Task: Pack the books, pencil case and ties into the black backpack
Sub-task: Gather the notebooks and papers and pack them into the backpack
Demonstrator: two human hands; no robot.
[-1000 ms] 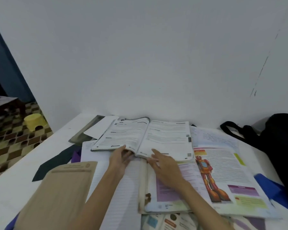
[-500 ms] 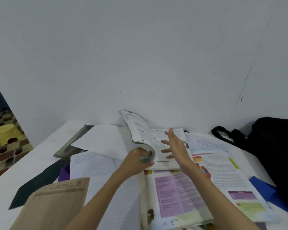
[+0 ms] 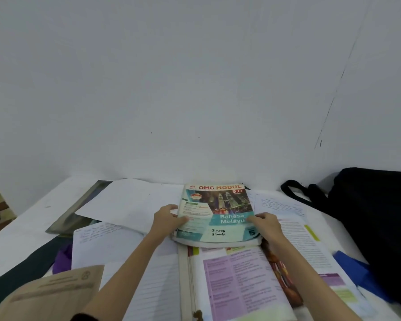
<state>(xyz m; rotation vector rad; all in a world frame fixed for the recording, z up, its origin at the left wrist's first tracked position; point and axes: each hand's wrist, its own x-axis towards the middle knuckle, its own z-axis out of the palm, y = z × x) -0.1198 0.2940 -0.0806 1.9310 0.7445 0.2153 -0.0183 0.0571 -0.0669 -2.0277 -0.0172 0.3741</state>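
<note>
Glossy teal and red card covers the closed "OMG MODUL" workbook (image 3: 217, 214), which lies flat near the tabletop's (image 3: 33, 218) far edge, close to the wall. A person's left hand (image 3: 166, 218) grips its left edge, thumb curled over the cover, while the right hand (image 3: 265, 224) holds the right edge, fingers wrapped round it. The soft, thick workbook rests partly on an open textbook (image 3: 243, 283) with lilac panels on its smooth pages. Loose white sheets (image 3: 130, 202) and lined notebook paper (image 3: 116, 246) spread to the left. A matte brown exercise book (image 3: 49, 295) sits at the near left corner, beside a dark tie (image 3: 19, 274) of flat cloth. The black backpack (image 3: 375, 218), soft fabric with looped straps, slumps at the right edge.
</note>
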